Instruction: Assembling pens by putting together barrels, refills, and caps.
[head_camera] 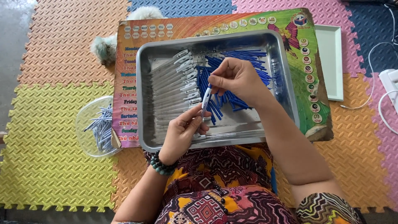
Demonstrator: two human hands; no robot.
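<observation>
White pen barrel (206, 99) over steel tray (143, 103): left hand (182, 132) grip pinches its lower end, right hand (234, 79) grip pinches top. Blue refills (232, 79) piled beneath.

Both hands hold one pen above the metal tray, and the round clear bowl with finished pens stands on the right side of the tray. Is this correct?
Not quite. The head view shows the clear bowl on the left side of the metal tray, on the foam mat. The rest is right: the left hand and right hand hold one pen above the tray.
</observation>
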